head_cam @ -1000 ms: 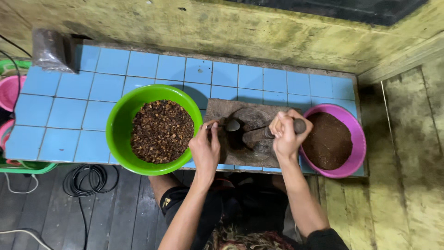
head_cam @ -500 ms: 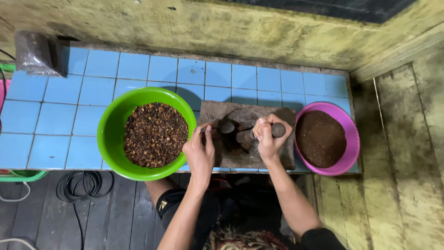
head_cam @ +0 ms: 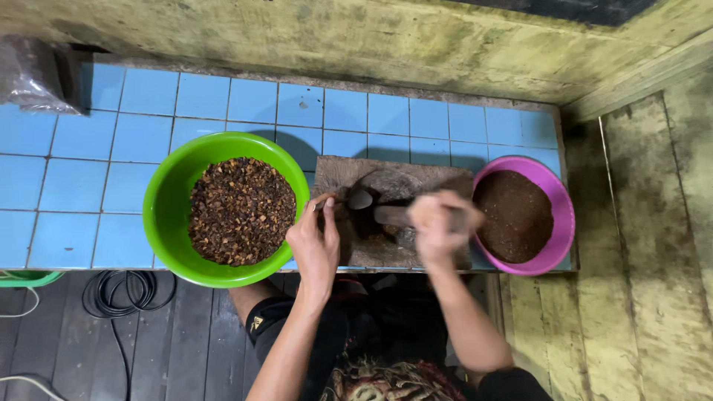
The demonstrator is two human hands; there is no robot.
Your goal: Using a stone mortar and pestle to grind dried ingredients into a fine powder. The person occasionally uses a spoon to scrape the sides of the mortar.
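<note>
While the blue-tiled counter [head_cam: 223, 104] fills the upper frame, a green bowl [head_cam: 167, 215] of coarse brown bits sits left of centre and a pink bowl [head_cam: 557, 223] of fine powder right. Between them lies the grinding stone [head_cam: 386, 182]. The right hand [head_cam: 438, 223] grips a stone roller [head_cam: 390, 216], its long axis left-right, while the left hand [head_cam: 316, 245] pinches a spoon [head_cam: 356, 199] just left.
</note>
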